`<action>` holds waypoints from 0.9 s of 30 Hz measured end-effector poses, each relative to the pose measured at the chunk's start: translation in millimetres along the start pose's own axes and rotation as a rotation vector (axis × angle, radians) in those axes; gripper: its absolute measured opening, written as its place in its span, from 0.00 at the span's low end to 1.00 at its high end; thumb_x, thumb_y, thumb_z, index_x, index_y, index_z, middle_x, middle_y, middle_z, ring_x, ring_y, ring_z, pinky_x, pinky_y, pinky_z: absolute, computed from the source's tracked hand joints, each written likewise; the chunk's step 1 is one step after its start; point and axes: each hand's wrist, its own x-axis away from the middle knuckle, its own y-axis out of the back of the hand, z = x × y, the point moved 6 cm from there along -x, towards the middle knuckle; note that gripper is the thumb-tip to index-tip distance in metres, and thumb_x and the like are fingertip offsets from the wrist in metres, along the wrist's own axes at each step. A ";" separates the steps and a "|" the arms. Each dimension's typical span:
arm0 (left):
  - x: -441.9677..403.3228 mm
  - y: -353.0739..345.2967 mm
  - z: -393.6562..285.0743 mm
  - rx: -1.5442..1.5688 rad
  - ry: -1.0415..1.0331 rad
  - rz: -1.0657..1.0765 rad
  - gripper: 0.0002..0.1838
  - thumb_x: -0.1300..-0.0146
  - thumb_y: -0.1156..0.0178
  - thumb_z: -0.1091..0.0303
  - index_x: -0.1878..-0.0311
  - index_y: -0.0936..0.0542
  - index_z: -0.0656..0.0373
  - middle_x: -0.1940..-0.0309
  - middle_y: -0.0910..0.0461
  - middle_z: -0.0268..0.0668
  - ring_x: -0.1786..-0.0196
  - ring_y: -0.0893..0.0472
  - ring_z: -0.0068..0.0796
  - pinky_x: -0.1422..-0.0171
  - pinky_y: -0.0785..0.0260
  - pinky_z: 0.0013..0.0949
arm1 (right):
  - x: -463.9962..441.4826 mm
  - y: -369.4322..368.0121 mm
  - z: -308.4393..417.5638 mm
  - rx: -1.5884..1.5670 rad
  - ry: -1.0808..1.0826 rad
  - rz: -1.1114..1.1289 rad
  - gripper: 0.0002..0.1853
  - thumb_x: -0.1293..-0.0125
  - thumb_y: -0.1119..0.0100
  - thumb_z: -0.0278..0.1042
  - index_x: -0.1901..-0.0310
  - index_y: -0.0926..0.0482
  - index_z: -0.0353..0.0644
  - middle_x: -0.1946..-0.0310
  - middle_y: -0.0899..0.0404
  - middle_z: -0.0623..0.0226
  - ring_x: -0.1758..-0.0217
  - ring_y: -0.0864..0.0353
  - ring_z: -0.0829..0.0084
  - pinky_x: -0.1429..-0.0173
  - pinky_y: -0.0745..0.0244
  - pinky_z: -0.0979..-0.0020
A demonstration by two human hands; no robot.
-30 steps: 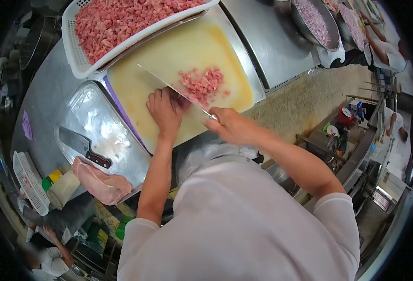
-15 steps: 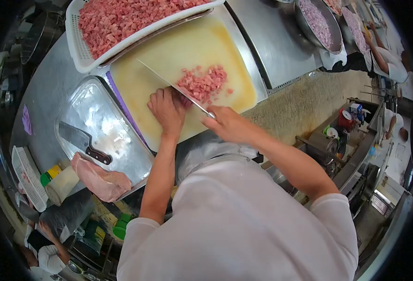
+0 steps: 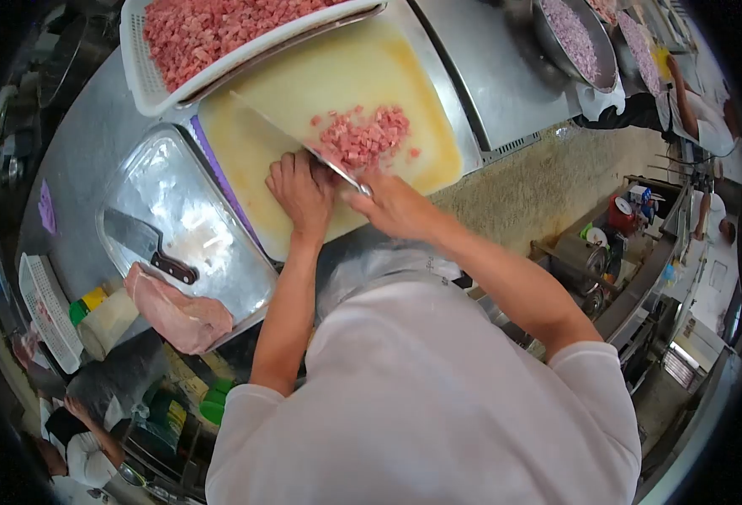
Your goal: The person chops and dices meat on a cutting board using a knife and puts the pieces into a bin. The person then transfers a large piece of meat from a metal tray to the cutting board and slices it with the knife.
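One knife (image 3: 337,169) of two farther left

The left arm (image 3: 285,324) reaches forward from the torso (image 3: 438,404) and runs steeply up to the wrist (image 3: 308,239). The left hand (image 3: 303,192) sits palm down, its fingers side by side and bent downward; I can't make out its thumb from here. The right arm (image 3: 506,273) is held out wider, bent at the elbow (image 3: 566,330), with the forearm slanting inward across the front. The right hand (image 3: 394,204) is curled tight, its back turned up, and the two hands stay near each other but apart.
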 end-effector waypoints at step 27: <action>12.8 21.5 7.5 0.096 -0.012 0.060 0.08 0.38 0.40 0.76 0.55 0.19 0.60 0.58 0.18 0.44 0.52 0.22 0.51 0.44 0.35 0.50 | -24.3 -19.6 1.0 0.013 0.218 -0.081 0.22 0.25 0.39 0.49 0.53 0.19 0.31 0.69 0.17 0.37 0.62 0.14 0.38 0.53 0.22 0.46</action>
